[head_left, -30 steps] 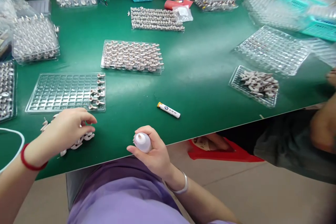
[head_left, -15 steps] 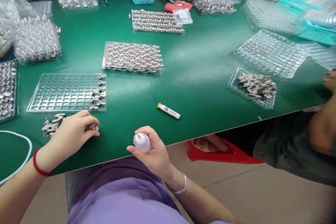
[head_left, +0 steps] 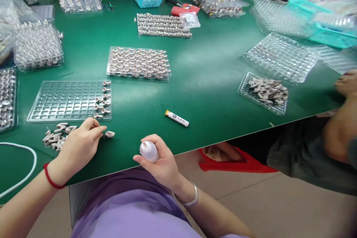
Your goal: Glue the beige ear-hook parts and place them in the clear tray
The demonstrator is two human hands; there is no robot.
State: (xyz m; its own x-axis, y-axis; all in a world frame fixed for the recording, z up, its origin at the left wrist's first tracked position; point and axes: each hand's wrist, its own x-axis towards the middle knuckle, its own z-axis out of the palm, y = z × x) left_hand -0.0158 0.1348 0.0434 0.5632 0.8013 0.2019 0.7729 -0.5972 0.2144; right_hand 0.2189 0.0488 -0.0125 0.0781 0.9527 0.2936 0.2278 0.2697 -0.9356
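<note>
My left hand (head_left: 86, 139) is closed in a pinch, and a small grey-white earbud shell (head_left: 109, 134) sticks out at its fingertips, just above the table. How the fingers grip its near end is hidden. Beside that hand lies a loose pile of similar shells (head_left: 57, 137). My right hand (head_left: 161, 161) is wrapped round a white squeeze bottle (head_left: 150, 151), its narrow nozzle tipped up. Behind my left hand is a clear compartment tray (head_left: 64, 98), with several shells in its right-hand columns.
A white tube with a yellow cap (head_left: 176, 118) lies on the green table (head_left: 200, 93). A full tray of shells (head_left: 139, 63) sits farther back. At the right are a tray of heaped pieces (head_left: 267, 91) and a co-worker's arm (head_left: 338, 126). A white cable (head_left: 32, 171) curves at left.
The earbud shell, earlier between my left thumb and fingers, now protrudes to the right of the fingertips. My left hand has turned slightly. My right hand keeps the bottle almost still. The view has shifted a little.
</note>
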